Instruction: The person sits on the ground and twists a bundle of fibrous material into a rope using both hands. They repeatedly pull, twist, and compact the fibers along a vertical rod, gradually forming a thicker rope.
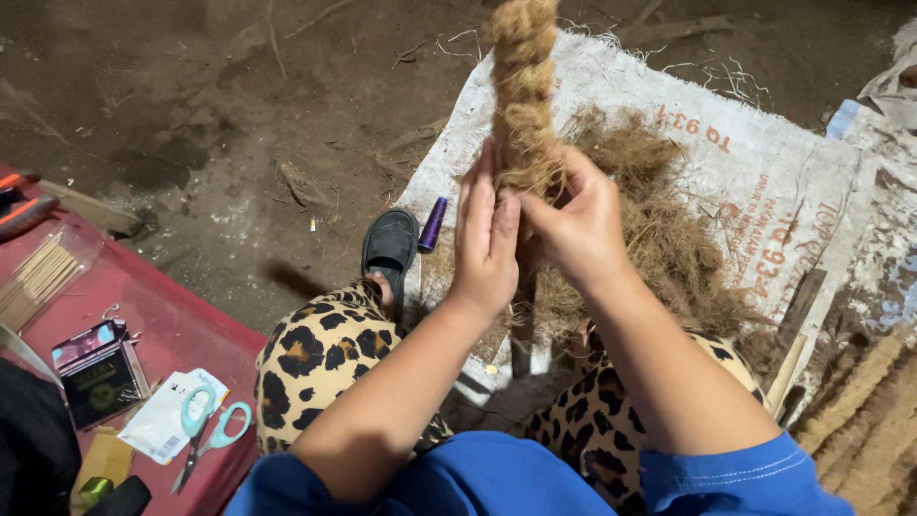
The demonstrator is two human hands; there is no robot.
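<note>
A rustic, floor-level craft workspace — probably a home rope-making spot. The bare, dark earthen floor (pixel 220 105) is littered with twigs and stray fibres. A worn white woven plastic sack (pixel 764 162) is spread over it as a work mat, carrying a heap of loose brown coir fibre (pixel 669 229) and a thick twisted coir rope (pixel 523 86). At left, a red cloth-covered surface (pixel 162 315) holds small hand tools — teal-handled scissors (pixel 205 425) and a bundle of thin wooden sticks (pixel 38 277).

Left of the thick twisted brown fibre rope (pixel 523 91), bare dirt floor (pixel 210 115) lies open; right of it, a loose fibre heap (pixel 669 239) crowds the white woven sack (pixel 764 162).
</note>
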